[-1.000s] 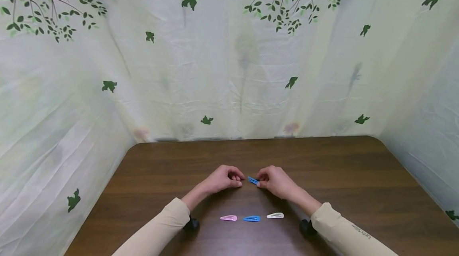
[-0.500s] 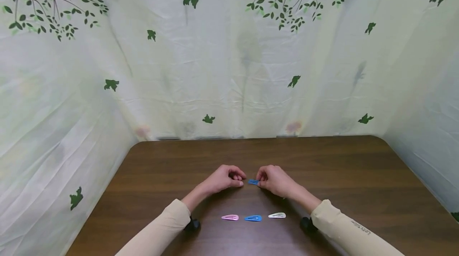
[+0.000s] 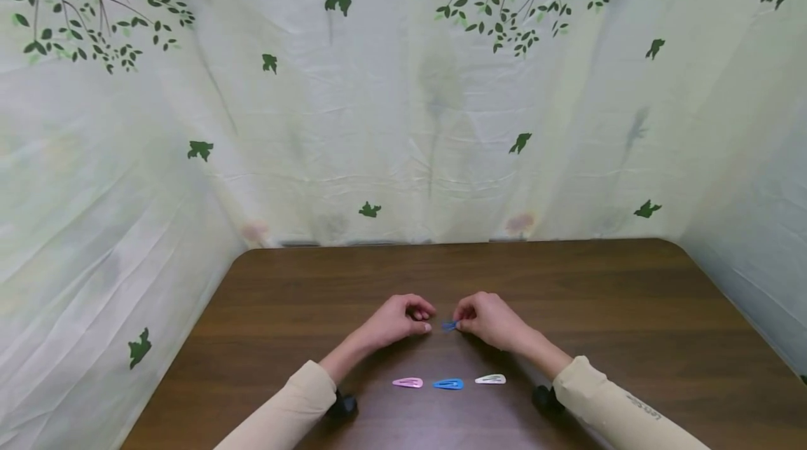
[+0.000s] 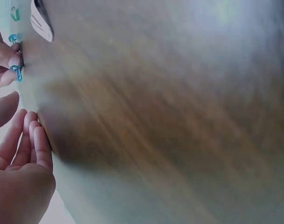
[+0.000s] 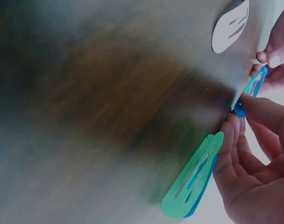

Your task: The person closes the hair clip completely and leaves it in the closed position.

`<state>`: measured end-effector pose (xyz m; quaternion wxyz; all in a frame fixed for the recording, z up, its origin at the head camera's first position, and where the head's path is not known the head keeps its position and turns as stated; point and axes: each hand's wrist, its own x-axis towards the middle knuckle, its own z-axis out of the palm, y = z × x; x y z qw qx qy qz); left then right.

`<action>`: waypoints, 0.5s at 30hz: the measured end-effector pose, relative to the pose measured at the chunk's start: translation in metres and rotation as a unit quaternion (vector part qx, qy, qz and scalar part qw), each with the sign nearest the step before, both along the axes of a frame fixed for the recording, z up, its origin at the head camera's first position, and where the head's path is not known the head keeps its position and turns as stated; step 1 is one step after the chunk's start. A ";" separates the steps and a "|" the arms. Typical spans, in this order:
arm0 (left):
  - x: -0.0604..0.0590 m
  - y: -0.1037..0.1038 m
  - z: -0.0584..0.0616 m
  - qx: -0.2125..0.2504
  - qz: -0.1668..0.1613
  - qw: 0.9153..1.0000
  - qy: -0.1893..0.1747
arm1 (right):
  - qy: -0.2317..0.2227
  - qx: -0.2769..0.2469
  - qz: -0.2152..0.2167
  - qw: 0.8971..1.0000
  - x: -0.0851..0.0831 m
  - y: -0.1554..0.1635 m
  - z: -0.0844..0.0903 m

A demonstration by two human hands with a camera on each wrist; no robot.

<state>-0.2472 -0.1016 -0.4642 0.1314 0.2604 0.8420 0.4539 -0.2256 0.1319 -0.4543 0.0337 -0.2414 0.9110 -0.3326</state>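
Your head camera looks forward and down over the table (image 3: 599, 310) toward its far edge; both wrist cameras skim its surface closely, sharing the blue clip (image 3: 448, 326).

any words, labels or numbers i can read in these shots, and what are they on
Right sleeve: small dark print near the cuff, too small and blurred to read.
Hair clips on the table, pink, blue, white, and the blue clip pinched in the right hand: no text visible.
Backdrop curtain: only leaf and branch patterns, no words.
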 end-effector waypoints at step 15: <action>0.019 -0.009 0.012 -0.026 0.022 0.999 0.014 | 0.056 -0.029 -0.039 0.997 0.023 0.000 0.007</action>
